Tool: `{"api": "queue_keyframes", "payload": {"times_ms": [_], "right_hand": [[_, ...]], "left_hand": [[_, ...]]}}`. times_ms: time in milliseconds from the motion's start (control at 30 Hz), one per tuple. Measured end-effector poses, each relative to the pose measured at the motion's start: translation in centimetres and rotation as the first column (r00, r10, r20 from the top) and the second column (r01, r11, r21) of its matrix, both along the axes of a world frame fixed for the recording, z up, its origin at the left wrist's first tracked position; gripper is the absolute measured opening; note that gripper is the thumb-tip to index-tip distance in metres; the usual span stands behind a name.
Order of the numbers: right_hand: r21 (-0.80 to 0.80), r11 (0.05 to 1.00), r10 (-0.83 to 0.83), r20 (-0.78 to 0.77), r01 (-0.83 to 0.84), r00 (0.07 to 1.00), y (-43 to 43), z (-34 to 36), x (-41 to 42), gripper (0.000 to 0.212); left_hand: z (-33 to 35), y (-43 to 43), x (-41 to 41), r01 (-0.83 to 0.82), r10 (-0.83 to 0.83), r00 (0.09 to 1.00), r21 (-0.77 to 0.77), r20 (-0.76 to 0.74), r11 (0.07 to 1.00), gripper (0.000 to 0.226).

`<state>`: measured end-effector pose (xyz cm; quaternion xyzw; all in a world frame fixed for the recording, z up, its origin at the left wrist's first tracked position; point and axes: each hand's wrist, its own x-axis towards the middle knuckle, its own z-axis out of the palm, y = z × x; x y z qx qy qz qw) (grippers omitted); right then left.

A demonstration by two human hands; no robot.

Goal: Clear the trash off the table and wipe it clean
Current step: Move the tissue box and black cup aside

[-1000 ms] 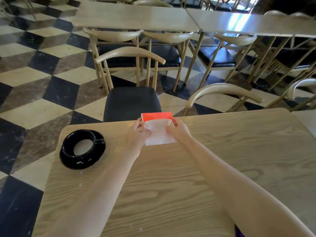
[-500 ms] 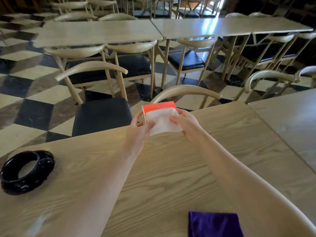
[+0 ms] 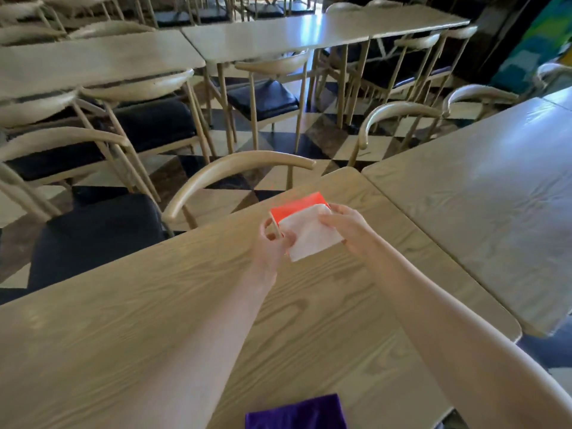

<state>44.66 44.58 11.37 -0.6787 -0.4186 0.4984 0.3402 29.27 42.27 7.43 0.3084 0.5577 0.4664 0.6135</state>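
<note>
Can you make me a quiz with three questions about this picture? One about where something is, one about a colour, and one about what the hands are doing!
1. Where is the purple cloth?
A. on the near edge of the table
B. on a chair seat
C. on the floor

2. What colour is the holder behind the white napkin?
A. blue
B. orange-red
C. green

3. What are the hands doing?
A. resting flat on the table
B. both touching the holder and napkin
C. holding the purple cloth

Answers:
1. A, the cloth lies on the wood at the bottom of the view.
2. B, a bright orange-red panel shows above the napkin.
3. B, the left hand grips the holder's side and the right hand pinches the napkin.
</note>
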Motion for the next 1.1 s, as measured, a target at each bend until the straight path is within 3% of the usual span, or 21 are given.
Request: {"api": "queue_keyframes", "payload": {"times_ms": [200,367,533,800,933,1100], "right_hand": [[-0.066,0.998,0.025,0.142,-0.016,0.990,-0.3,-4.4,4.3,0.032],[-0.160,0.986,0.088,0.254,-0.048,0.963,-0.4,-7.4,5.9,0.030],[-0.219,0.975,0.095,0.267,-0.035,0.959,-0.8,-9.6,6.4,0.029],[-0.178,0.983,0.077,0.220,-0.037,0.972,-0.8,-10.6,6.8,0.035],[-0.200,0.978,0.116,0.264,-0.064,0.957,-0.6,-10.4,6.7,0.028],[-0.259,0.962,0.164,0.297,-0.085,0.941,-0.8,-9.6,6.2,0.050]], "left_hand": [[-3.8,0.6,4.7,0.062,-0.074,0.994,-0.147,-0.077,0.987,0.065],[-6.5,0.6,6.6,0.065,-0.100,0.977,-0.183,-0.190,0.981,0.053],[-7.8,0.2,7.4,0.109,-0.167,0.952,-0.229,-0.255,0.967,0.042],[-7.8,-0.2,7.1,0.143,-0.210,0.935,-0.239,-0.286,0.961,0.051],[-6.9,-0.5,6.6,0.159,-0.228,0.938,-0.261,-0.260,0.952,0.057],[-5.8,-0.7,5.3,0.228,-0.311,0.915,-0.305,-0.257,0.924,0.066]]}}
